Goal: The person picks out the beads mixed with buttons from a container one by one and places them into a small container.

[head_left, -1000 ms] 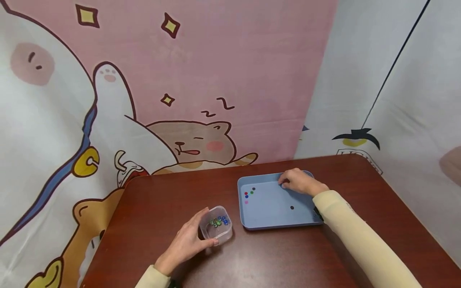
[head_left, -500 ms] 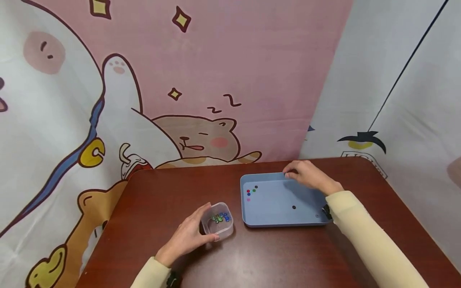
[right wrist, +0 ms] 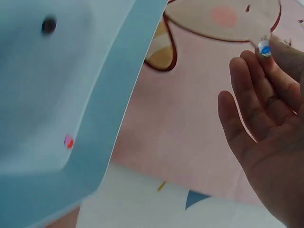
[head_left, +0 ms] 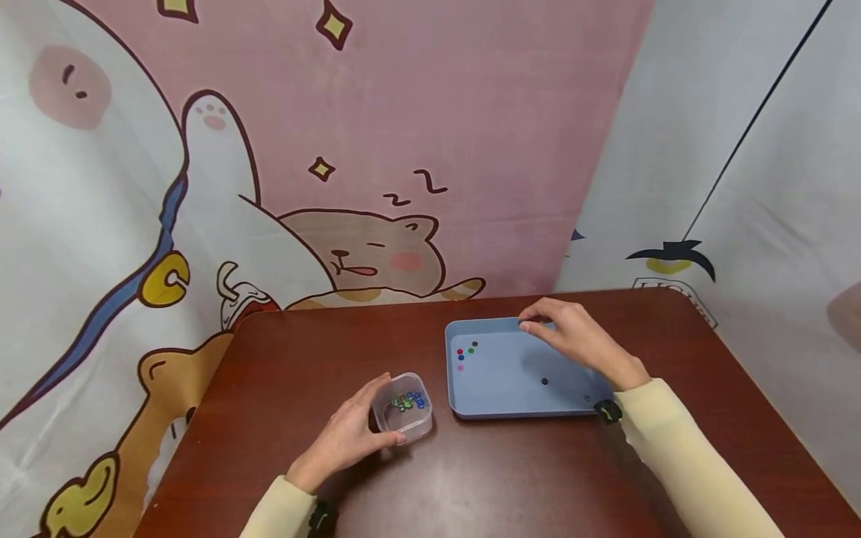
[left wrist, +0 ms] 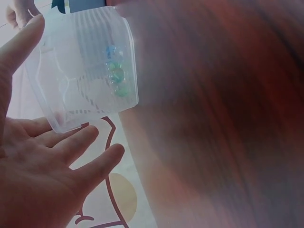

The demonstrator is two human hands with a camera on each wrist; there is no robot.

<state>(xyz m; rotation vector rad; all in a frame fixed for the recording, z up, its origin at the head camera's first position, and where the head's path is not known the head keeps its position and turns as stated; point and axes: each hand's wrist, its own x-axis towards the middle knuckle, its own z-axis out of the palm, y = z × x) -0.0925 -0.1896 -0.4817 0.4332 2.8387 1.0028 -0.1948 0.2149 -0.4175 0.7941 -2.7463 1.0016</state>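
Note:
My left hand (head_left: 350,430) grips a clear plastic container (head_left: 412,432) between thumb and fingers, tilted above the brown table. Green and blue glass marbles (left wrist: 116,75) are gathered at one side inside it. Over the far side of the blue tray (head_left: 504,403), my right hand (head_left: 575,336) pinches a clear marble with a blue core (right wrist: 265,46) between thumb and index finger; its other fingers stay loosely bent. On the tray floor lie several small round coloured pieces, among them a red one (head_left: 460,351), a pink one (head_left: 460,368) and a dark one (head_left: 545,381).
The brown table (head_left: 511,478) carries the tray right of centre, its raised rim near the far edge. A cloth with cartoon animals (head_left: 471,149) hangs close behind the table. Another pale cloth (head_left: 773,224) hangs along the right side.
My right hand has risen from the tray floor to rim height and shifted slightly left, holding the marble. My left hand keeps the container in nearly the same place. The head view has shifted slightly.

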